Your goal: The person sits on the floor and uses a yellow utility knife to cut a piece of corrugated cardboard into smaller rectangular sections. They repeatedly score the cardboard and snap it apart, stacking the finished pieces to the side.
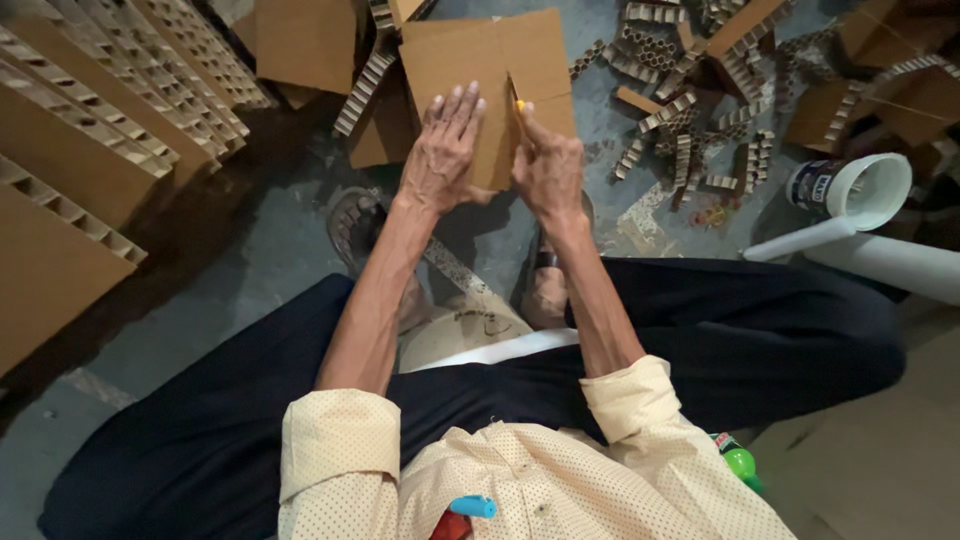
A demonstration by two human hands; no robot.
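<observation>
Plainly, the right hand is pinching a yellow-handled cutter between thumb and fingers, its tip meeting a slit in the cardboard sheet. Beside it, the left hand is pressing that sheet with fingers spread flat. Right of the sheet, cardboard strips and a white cup are lying on the floor.

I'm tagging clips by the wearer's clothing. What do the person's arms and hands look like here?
Both forearms are bare, with pale yellow shirt sleeves covered in small dark dots rolled up to about the elbows. The left hand and right hand are ungloved, and no ring, watch or bracelet shows on either.
</observation>
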